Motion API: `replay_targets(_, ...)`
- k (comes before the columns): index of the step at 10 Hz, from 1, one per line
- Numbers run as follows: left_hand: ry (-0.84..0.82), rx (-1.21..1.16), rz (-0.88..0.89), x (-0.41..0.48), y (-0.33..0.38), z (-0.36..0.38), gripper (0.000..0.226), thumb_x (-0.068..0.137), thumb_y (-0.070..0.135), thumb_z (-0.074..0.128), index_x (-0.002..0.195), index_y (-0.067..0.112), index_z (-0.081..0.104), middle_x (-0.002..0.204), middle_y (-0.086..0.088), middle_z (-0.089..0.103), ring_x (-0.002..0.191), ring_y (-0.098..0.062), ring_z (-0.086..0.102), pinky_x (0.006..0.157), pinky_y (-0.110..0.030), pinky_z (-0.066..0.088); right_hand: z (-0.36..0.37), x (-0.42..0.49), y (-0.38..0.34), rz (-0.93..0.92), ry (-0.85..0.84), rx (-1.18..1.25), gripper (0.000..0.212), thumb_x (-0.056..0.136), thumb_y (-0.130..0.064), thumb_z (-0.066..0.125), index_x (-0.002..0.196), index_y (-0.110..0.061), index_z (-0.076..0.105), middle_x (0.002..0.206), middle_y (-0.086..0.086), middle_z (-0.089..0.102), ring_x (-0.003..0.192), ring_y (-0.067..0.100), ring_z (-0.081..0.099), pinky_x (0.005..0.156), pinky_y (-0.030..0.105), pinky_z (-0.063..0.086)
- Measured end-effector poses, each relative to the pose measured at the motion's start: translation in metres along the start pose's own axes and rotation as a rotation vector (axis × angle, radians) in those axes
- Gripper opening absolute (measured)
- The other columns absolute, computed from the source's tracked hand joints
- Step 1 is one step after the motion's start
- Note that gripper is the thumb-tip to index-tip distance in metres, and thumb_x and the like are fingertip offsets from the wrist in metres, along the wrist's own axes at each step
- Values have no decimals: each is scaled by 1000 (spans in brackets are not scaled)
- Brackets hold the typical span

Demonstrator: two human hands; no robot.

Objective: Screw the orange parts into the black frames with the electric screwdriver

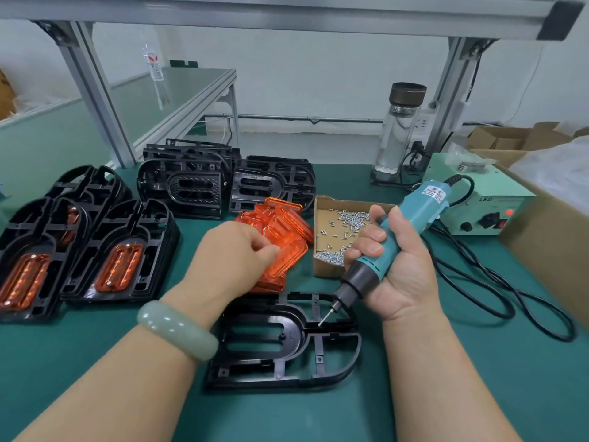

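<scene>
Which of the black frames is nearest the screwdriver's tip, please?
The lone frame at the very front. Its opening is empty; the other frames sit stacked farther back and to the left.

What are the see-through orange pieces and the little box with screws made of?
The orange parts look like glossy see-through plastic: light glows through their ribs. The box seems plain brown cardboard, dull, with thin folded walls. The screws glint silver, so probably metal.

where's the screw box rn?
Head view, right of centre: screw box sits between the orange parts pile and the right hand gripping the electric screwdriver.
</scene>
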State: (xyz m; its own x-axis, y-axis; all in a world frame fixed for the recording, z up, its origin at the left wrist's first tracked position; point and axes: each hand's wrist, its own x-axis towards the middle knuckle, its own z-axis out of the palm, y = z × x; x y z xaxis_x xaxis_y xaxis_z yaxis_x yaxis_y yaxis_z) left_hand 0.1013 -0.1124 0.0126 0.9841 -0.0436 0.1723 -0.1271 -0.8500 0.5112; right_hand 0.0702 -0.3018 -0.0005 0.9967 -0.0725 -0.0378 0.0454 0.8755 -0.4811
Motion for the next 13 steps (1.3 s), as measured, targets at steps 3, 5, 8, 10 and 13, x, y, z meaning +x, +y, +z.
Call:
replay_targets(3, -214, -663, -218, -25, -6, -15, 12, 84, 10, 68, 76, 19, 72, 50, 2, 63, 43, -3, 55, 44, -14, 43, -1, -1, -2, 13, -25, 6, 17, 82, -32, 59, 90, -17, 58, 57, -9, 44, 41, 4, 43, 46, 19, 45)
replay_targets(5, -289, -864, -229, -31, -6, -16, 21, 85, 9, 67, 73, 24, 76, 60, 2, 67, 50, -4, 58, 44, -15, 44, -1, -2, 2, 84, -102, 19, 18, 83, -34, 57, 92, -19, 59, 57, -9, 43, 41, 3, 43, 48, 19, 46)
replay_targets(8, -272, -897, -198, -35, 0, -14, 18, 84, 11, 67, 74, 24, 75, 68, -2, 71, 53, -9, 63, 43, -16, 46, 2, -6, 9, 199, -262, 66, 59, 47, -23, 96, 94, -13, 62, 58, -5, 46, 40, 6, 47, 46, 23, 49)
replay_targets(10, -242, -1077, -275, -36, 2, -7, 13, 88, 18, 62, 83, 16, 74, 76, -3, 73, 62, -8, 63, 51, -18, 48, 1, -4, 9, 184, -230, 59, 62, 45, -23, 97, 94, -12, 62, 59, -5, 45, 41, 6, 47, 48, 22, 49)
replay_targets(13, -177, -1383, -304, -39, 8, 1, 37, 75, -3, 65, 109, 11, 64, 96, -8, 72, 82, -13, 68, 64, -19, 55, 0, -3, 12, 185, -196, 33, 36, 67, -30, 81, 93, -12, 62, 59, -6, 46, 41, 5, 46, 48, 22, 48)
